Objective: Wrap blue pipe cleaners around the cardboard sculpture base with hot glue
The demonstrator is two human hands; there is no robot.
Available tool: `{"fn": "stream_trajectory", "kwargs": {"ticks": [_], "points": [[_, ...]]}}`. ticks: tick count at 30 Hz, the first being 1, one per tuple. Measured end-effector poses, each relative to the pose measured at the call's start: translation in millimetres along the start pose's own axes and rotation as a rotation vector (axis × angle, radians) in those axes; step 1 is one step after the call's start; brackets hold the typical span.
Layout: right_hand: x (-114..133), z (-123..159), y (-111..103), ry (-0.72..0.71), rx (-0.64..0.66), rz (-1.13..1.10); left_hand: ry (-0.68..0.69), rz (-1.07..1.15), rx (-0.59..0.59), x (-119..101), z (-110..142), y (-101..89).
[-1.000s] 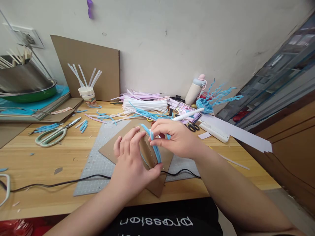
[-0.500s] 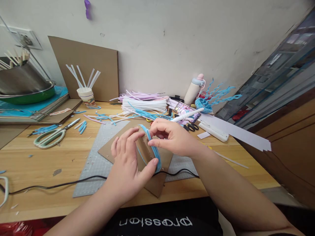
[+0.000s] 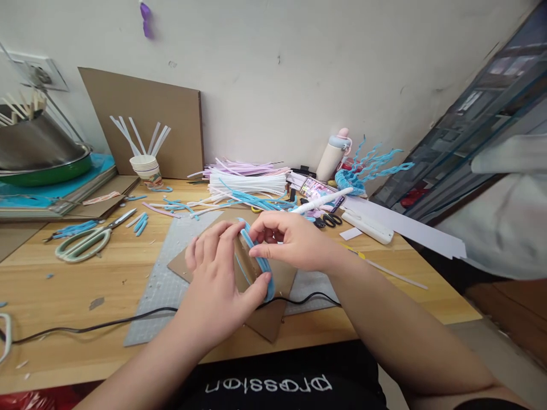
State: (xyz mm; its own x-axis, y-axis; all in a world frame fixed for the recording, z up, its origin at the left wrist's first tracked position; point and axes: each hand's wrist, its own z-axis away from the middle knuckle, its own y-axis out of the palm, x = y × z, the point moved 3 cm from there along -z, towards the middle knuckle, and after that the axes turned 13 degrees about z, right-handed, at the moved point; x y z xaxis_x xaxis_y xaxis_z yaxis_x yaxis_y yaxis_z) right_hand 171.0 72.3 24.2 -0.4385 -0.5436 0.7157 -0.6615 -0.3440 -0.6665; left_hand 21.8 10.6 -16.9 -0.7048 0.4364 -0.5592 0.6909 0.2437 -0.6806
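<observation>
My left hand [image 3: 216, 273] is closed around a curved brown cardboard piece [image 3: 247, 259], its fingers on the far side and its thumb at the near end. Blue pipe cleaner [image 3: 270, 289] runs along that piece's right edge, and a thin blue line shows on its other side. My right hand [image 3: 294, 242] pinches the pipe cleaner near the upper end; its fingertips partly cover the spot. Beneath both hands lies a flat cardboard sheet [image 3: 273, 322] on a grey cutting mat [image 3: 147, 319].
Green-handled scissors [image 3: 83, 244] and short blue pieces lie left. White pipe cleaners [image 3: 248, 183], a paper cup [image 3: 146, 169], a bottle [image 3: 332, 158] and a glue gun [image 3: 322, 200] stand or lie behind. A black cable [image 3: 98, 323] crosses the table. Someone's light clothing [image 3: 508, 210] shows at right.
The view has shifted slightly. Both hands keep hold of the cardboard piece and its blue edge, with the right fingers still pinching. A person in light clothing has appeared at the right.
</observation>
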Motion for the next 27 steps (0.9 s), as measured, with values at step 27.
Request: {"fn": "stream_trajectory", "kwargs": {"ticks": [27], "points": [[-23, 60, 41, 0.232, -0.092, -0.046, -0.187, 0.151, -0.120, 26, 4, -4.0]]}}
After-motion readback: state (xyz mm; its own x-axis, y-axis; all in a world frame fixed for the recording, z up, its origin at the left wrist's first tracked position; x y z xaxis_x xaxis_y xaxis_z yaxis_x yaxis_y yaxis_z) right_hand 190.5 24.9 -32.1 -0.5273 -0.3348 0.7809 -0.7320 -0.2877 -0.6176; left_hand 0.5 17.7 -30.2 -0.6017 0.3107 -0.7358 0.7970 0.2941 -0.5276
